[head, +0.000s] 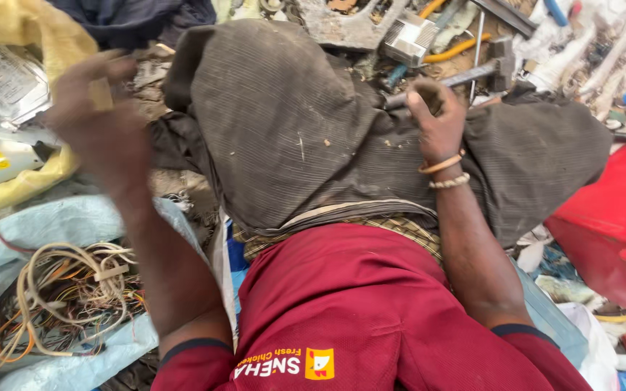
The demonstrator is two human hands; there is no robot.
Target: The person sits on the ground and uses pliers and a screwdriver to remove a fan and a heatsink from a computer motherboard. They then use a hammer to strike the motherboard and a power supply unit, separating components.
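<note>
A scrap-sorting yard: tangled wires [59, 297] (heaped on sacking), a hammer [472, 72] and metal scrap [407, 36] litter the ground.

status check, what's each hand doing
Right hand gripping hammer handle. Left hand blurred, raised near yellow bag. Grey cloth over lap.

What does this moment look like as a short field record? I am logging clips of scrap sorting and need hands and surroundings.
Left hand: left hand raised and blurred, fingers spread, by a yellow bag; whether it touches the bag cannot be told
Right hand: right hand closed on a hammer, two bangles on the wrist
Lap: brown cloth draped over the knees
Lower left: bundle of wires on a pale sack
Right edge: red box
</note>
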